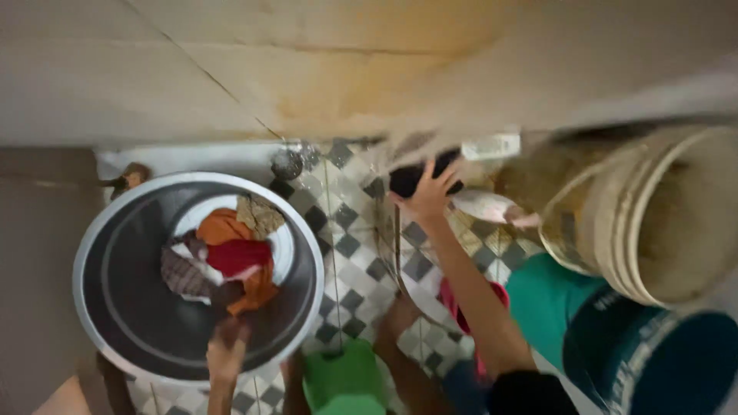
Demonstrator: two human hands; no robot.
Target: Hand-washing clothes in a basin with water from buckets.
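On checkered floor (350, 230): one basin (115, 307), two buckets (653, 223).

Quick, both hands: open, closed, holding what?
Left hand: at the basin rim, blurred, grip cannot be told.
Right hand: open, fingers spread on a dark object.

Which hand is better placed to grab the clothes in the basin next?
Left. The left hand rests on the basin rim, close to the clothes; the right hand is reaching away toward a dark object.
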